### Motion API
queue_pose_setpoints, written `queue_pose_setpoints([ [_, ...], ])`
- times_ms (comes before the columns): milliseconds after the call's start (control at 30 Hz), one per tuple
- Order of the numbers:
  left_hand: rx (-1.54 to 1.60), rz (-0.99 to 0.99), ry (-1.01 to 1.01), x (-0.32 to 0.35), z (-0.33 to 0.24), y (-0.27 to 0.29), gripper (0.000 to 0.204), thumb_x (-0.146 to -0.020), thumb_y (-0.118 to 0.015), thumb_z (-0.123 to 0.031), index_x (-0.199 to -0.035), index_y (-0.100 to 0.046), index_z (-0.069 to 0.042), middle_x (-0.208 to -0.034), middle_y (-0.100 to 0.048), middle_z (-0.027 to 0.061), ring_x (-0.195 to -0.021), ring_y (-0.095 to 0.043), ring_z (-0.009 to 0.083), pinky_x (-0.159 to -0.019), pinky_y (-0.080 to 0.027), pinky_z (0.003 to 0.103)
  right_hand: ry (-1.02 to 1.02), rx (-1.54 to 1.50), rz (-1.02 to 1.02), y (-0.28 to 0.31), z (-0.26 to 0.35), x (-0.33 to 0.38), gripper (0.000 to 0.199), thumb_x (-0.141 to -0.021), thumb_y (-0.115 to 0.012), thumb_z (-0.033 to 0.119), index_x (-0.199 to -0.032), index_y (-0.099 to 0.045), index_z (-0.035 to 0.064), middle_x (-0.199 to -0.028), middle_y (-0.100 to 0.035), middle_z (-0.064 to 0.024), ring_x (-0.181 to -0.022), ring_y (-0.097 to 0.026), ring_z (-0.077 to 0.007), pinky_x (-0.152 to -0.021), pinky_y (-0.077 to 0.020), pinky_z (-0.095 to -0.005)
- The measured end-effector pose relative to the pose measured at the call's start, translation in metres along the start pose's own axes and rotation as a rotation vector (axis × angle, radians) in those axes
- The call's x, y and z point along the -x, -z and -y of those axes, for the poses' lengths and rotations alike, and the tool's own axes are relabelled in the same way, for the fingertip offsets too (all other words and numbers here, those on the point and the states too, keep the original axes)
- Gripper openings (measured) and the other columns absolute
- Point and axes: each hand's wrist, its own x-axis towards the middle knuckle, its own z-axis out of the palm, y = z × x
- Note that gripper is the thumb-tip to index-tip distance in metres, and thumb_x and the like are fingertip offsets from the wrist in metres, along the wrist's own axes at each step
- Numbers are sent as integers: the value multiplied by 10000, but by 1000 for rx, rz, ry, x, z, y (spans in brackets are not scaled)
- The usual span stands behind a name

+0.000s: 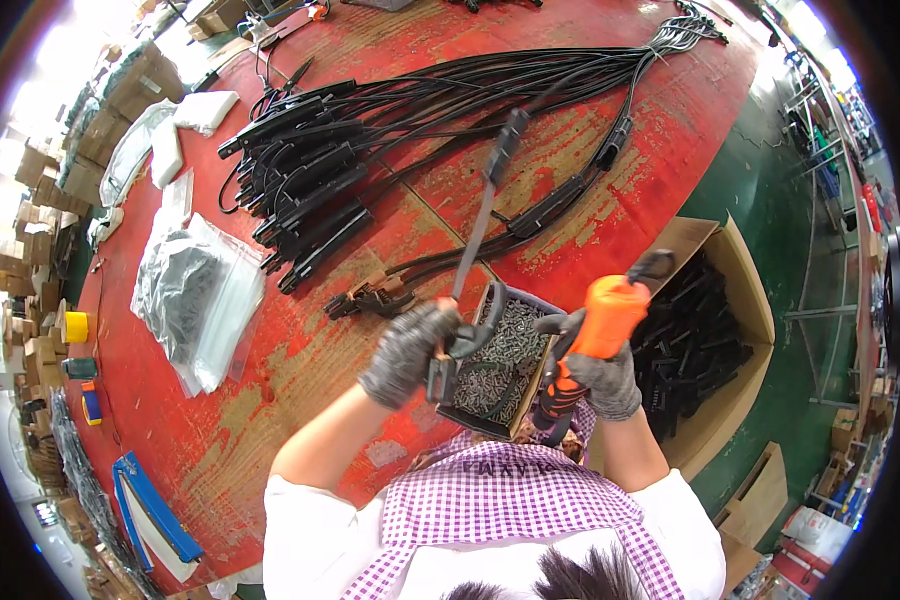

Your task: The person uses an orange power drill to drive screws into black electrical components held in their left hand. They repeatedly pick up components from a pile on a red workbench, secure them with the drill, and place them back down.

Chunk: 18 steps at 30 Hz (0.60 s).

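My left hand, in a dark grey glove, is closed around a black cable with black plastic fittings on its end. The cable runs up and away over the table, with a thick black sleeve along it. In my right hand, gloved alike, is an orange and black power screwdriver, gripped by its body and slightly blurred. Between both hands sits an open black tray full of small metal screws. The fittings at my left hand overlap the tray's left edge.
A worn red table carries a long bundle of black cables with black housings. Clear plastic bags lie at left. A cardboard box of black plastic parts stands right. Behind it shows green floor.
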Motion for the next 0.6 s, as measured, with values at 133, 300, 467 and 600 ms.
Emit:
queue_pose_setpoints([
  [133, -54, 154, 38, 1, 47, -18, 249, -873, -518, -286, -932, -570, -49, -813, -591, 8, -675, -532, 62, -593, -439, 199, -230, 11, 11, 7, -7, 6, 408, -615, -728, 93, -955, -520, 8, -813, -587, -79, -688, -594, -152, -590, -503, -272],
  [300, -280, 303, 173, -8, 49, -23, 228, -877, -520, -273, -951, -574, -64, -787, -579, -16, -697, -544, 67, -636, -472, 214, -286, -167, 116, 19, -12, 14, 415, -583, -746, 113, -927, -537, 15, -825, -580, -47, -696, -584, -140, -622, -495, -267],
  [467, -1155, 425, 158, -88, -28, -47, 302, -821, -579, -352, -895, -589, -60, -772, -609, 54, -684, -596, 162, -620, -488, 282, -285, -87, 201, 26, -7, 20, 424, -614, -751, 101, -982, -546, 44, -878, -584, -20, -820, -552, -108, -721, -462, -254],
  [600, -1520, -262, -769, -201, -42, -95, 428, -738, -574, -463, -882, -572, -60, -880, -597, 187, -822, -572, 368, -761, -457, 413, -270, 109, 255, 14, 6, 15, 404, -660, -731, 95, -1013, -538, 53, -909, -580, -1, -842, -550, -108, -750, -465, -281],
])
